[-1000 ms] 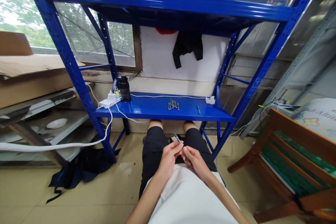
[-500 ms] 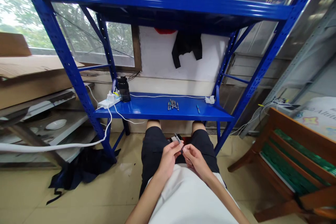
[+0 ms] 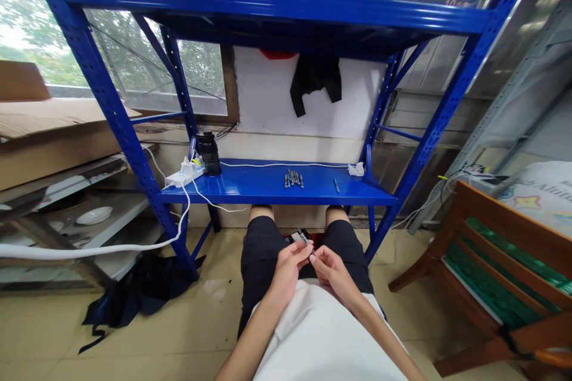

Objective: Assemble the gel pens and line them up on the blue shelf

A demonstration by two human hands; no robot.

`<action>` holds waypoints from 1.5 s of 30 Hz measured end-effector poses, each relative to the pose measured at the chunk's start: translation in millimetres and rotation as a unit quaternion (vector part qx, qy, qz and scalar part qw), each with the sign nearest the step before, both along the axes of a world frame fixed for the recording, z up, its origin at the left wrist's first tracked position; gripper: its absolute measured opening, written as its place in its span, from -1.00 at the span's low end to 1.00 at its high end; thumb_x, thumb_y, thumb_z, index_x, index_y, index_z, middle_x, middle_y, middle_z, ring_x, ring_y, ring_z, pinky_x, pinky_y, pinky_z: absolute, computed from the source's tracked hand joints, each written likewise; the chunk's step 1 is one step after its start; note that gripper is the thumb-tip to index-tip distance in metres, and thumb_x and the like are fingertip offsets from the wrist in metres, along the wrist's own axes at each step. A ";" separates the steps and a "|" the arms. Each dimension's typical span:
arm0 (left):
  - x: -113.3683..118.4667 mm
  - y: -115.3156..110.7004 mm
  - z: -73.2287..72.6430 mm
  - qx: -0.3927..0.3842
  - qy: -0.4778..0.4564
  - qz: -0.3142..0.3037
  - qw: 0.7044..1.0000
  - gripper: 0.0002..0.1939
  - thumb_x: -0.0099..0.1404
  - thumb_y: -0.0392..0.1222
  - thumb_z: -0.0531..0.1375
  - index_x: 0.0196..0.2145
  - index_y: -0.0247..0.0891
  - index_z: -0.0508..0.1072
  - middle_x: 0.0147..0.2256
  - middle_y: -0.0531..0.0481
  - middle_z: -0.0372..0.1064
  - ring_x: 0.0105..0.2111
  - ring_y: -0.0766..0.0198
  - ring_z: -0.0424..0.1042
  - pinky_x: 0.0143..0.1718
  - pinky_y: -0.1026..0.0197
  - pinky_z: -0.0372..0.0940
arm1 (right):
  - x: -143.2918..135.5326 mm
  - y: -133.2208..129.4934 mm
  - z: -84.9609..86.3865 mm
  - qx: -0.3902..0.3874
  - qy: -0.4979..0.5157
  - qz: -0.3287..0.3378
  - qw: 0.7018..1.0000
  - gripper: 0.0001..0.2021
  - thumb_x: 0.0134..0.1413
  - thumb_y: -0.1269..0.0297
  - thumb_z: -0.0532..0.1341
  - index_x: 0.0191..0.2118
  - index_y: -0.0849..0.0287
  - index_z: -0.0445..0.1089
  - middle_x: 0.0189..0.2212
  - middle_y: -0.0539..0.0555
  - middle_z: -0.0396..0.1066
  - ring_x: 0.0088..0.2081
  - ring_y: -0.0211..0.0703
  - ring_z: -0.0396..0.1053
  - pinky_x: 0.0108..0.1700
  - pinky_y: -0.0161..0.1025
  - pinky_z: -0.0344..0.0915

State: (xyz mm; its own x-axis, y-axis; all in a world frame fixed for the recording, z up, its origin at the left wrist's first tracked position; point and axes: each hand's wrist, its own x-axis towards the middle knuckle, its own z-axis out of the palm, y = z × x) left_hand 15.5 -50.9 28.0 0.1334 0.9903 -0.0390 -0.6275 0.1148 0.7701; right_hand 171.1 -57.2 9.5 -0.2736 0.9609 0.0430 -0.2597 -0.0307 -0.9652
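Observation:
Above my lap, my left hand (image 3: 291, 259) pinches a small, thin pen-like piece (image 3: 303, 237) that points up and away. My right hand (image 3: 328, 265) is closed right beside it, its fingertips at the lower end of the piece; what they hold is too small to make out. Beyond the hands, low between my knees, a dark and white item (image 3: 295, 237) partly shows. On the blue shelf (image 3: 250, 186) lies a row of several pen-like pieces (image 3: 294, 179), and a single teal one (image 3: 336, 184) rests to their right.
A black bottle (image 3: 210, 153) and a white power strip (image 3: 184, 174) with cables stand at the shelf's left end. Crumpled white material (image 3: 356, 169) lies at its right end. A wooden chair (image 3: 500, 268) is at the right, dark cloth (image 3: 138, 289) on the floor at left.
The view has shifted slightly. My hands keep nearly the same pose, fingertips close together around the small piece.

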 end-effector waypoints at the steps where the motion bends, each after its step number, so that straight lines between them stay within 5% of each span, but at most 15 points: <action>1: 0.0 0.1 0.4 0.001 -0.004 0.000 1.000 -0.52 0.03 -0.05 0.64 -0.12 -0.33 0.76 -0.13 -0.19 0.64 -0.17 0.19 0.53 -0.10 0.23 0.39 | 0.6 -0.1 0.2 0.002 -0.001 0.010 1.000 -0.53 0.26 -0.15 0.46 -0.28 0.09 0.29 -0.54 -0.20 0.10 -0.57 -0.41 -0.18 -0.54 -0.31 -0.29; 6: -0.4 0.3 1.6 0.001 -0.020 0.005 1.000 -0.52 0.03 -0.04 0.65 -0.14 -0.34 0.76 -0.18 -0.16 0.63 -0.24 0.26 0.50 -0.08 0.22 0.40 | 2.2 2.3 -1.8 -0.001 -0.014 0.027 1.000 -0.50 0.35 -0.24 0.34 -0.29 0.13 0.36 -0.48 -0.15 0.14 -0.57 -0.42 -0.21 -0.54 -0.29 -0.33; 18: -2.7 0.5 -3.8 -0.001 0.002 0.014 1.000 -0.53 0.03 -0.04 0.65 -0.14 -0.31 0.75 -0.11 -0.19 0.65 -0.16 0.20 0.54 -0.06 0.23 0.39 | -1.7 3.8 1.7 0.004 0.002 0.030 1.000 -0.56 0.27 -0.09 0.47 -0.28 0.07 0.29 -0.55 -0.21 0.06 -0.56 -0.38 -0.17 -0.53 -0.30 -0.31; 25: -3.1 -0.8 -2.2 0.014 -0.001 0.010 1.000 -0.56 0.06 -0.04 0.63 -0.15 -0.32 0.75 -0.20 -0.15 0.63 -0.26 0.25 0.50 -0.11 0.22 0.38 | -2.5 5.2 0.7 -0.009 -0.027 0.021 0.999 -0.48 0.34 -0.27 0.33 -0.33 0.12 0.32 -0.53 -0.18 0.04 -0.57 -0.40 -0.21 -0.53 -0.29 -0.32; 45: -1.9 -1.1 -4.1 0.001 -0.001 0.009 1.000 -0.57 0.06 -0.05 0.63 -0.15 -0.31 0.74 -0.12 -0.19 0.64 -0.15 0.16 0.55 -0.06 0.20 0.39 | -4.0 -2.6 10.2 -0.010 -0.011 0.018 1.000 -0.52 0.22 -0.21 0.46 -0.18 0.08 0.35 -0.53 -0.23 0.04 -0.56 -0.41 -0.24 -0.55 -0.30 -0.32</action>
